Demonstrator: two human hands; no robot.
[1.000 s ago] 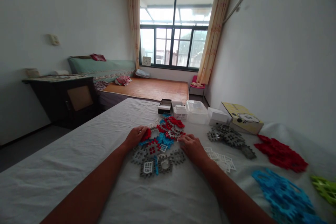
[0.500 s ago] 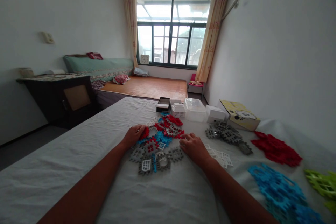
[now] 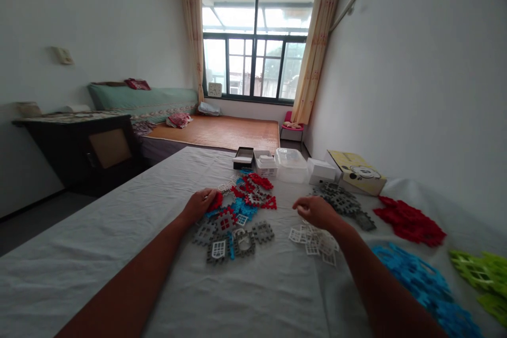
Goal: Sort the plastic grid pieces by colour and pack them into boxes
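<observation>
My left hand (image 3: 201, 206) is closed on a red interlocking plastic tile (image 3: 215, 200) at the left side of a mixed pile. In that pile lie red tiles (image 3: 259, 182), blue tiles (image 3: 240, 205) and grey tiles (image 3: 263, 231), some with window panels set in them. My right hand (image 3: 316, 212) is over the cloth between the white window panels (image 3: 317, 243) and the dark grey tiles (image 3: 338, 198). Its fingers are curled together; whatever they hold, if anything, is hidden.
Sorted heaps of red (image 3: 410, 221), blue (image 3: 420, 280) and lime green tiles (image 3: 481, 272) lie at the right. Along the far edge stand a black box (image 3: 243, 158), a clear plastic tub (image 3: 291, 166), a white box (image 3: 321, 171) and a yellow box (image 3: 356, 171).
My right hand has moved right, from the edge of the mixed pile to above the white panels, its fingers now curled. My left hand stays on the red tile. The view has shifted slightly.
</observation>
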